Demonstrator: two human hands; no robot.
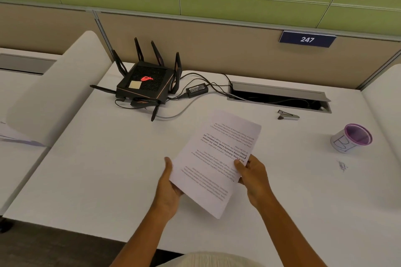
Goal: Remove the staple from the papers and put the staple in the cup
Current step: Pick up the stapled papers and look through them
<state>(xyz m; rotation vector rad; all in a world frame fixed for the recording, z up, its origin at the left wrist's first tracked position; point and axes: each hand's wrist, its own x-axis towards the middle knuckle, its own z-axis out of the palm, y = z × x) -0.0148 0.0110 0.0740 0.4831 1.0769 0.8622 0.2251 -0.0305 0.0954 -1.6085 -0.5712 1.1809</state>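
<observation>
The printed papers [217, 156] are held above the white desk [104, 169], tilted, with the text upside down to me. My left hand [168, 188] grips their left edge and my right hand [253, 174] grips their right edge, thumb on top. I cannot make out the staple on the sheets. A staple remover [287, 115] lies on the desk beyond the papers, to the right. The cup [352, 137], white with a purple rim, stands far right on the desk, apart from both hands.
A black router [145, 84] with antennas, its power brick [197, 89] and cables sit at the back left. An open cable hatch [280, 98] is at the back right. A small pen scribble [342, 166] marks the desk near the cup. Partition wall behind.
</observation>
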